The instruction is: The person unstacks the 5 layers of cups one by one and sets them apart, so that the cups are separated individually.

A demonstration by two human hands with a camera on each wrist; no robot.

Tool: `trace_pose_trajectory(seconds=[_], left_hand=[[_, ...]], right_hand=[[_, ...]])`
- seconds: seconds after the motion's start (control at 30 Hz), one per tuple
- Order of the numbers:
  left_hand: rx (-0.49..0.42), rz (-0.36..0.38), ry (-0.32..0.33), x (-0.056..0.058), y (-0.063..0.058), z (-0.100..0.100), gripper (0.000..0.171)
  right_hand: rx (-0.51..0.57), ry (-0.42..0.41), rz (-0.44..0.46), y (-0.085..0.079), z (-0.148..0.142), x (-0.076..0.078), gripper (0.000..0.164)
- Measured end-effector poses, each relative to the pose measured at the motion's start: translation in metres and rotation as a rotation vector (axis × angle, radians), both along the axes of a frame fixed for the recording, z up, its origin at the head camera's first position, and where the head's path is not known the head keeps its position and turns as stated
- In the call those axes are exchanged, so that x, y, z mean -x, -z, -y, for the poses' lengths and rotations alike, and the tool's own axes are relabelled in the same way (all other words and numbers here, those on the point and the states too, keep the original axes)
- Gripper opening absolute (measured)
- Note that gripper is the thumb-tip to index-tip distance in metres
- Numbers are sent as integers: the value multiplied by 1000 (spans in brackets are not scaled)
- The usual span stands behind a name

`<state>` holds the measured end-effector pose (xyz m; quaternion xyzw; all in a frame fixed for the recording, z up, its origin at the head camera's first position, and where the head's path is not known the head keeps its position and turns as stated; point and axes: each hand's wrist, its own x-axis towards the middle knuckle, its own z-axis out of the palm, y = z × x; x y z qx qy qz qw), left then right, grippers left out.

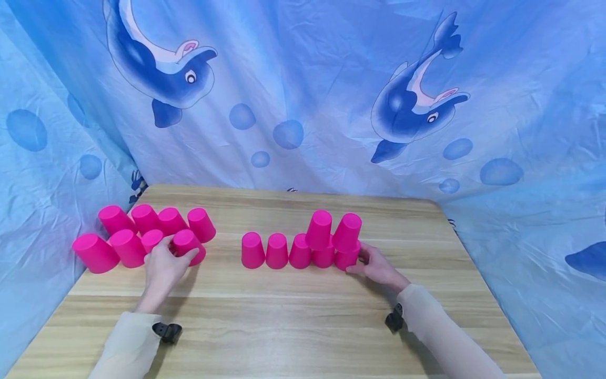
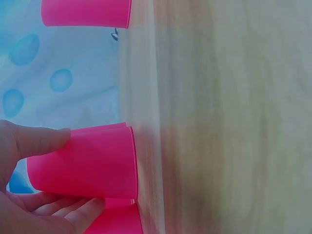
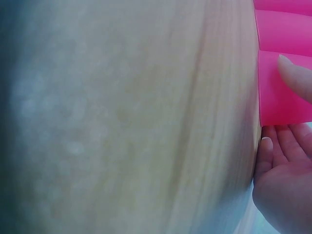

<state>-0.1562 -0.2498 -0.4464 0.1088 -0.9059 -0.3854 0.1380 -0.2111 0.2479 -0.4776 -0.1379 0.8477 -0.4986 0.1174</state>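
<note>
Pink cups stand upside down on a wooden table. At the left, my left hand (image 1: pixel 165 264) grips a pink cup (image 1: pixel 190 246) at the front right of a cluster. In the left wrist view its thumb (image 2: pixel 44 141) lies on one side of that cup (image 2: pixel 87 165), with the fingers on the other. My right hand (image 1: pixel 379 267) holds the end cup (image 1: pixel 346 259) of the middle row's bottom layer. The right wrist view shows its thumb (image 3: pixel 297 78) on that cup's wall (image 3: pixel 278 105) and the fingers at the far side. Part of this hand is cut off there.
Two pink cups, a left one (image 1: pixel 319 230) and a right one (image 1: pixel 347 231), sit on top of the row's right part. More bottom cups (image 1: pixel 253 251) extend left. Behind the held left cup stand several others (image 1: pixel 201 225). A blue dolphin-print curtain (image 1: pixel 303 95) surrounds the table (image 1: pixel 293 326).
</note>
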Motion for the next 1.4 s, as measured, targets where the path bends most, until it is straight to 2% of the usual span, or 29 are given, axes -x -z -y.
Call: trace_pose_trajectory(seconds=[0.23,0.4,0.53,0.63,0.7,0.83,1.0,1.13,1.2,1.27,1.4], left_hand=[[-6,-2,1,1,-1,0,63],[-5,-29,-1,2,-7,0,72],[16,-104,-8,1,-17,-2,74],[52,-207,-12,1,-26,-8,69],[86,-285,-11,1,-33,-15,62],[124,-383,16,3,-43,-38,57],[66,-432,109,9,-47,-76,58],[10,-431,188,16,-50,-107,57],[-24,-408,238,18,-53,-121,58],[-68,-368,284,20,-56,-133,60],[-205,-267,368,26,-58,-153,60]], right_hand=[[13,-11,11,-3,1,-1,59],[22,-30,24,-21,6,-10,57],[14,-39,25,-31,9,-16,54],[21,-41,19,-33,9,-17,54],[28,-38,28,-33,9,-17,55],[27,-37,38,-33,9,-16,56],[13,-36,45,-33,9,-15,56],[18,-27,41,-21,5,-10,59],[17,-20,32,-14,3,-7,59],[10,-4,30,-5,0,-3,60],[-8,16,24,-4,1,-1,60]])
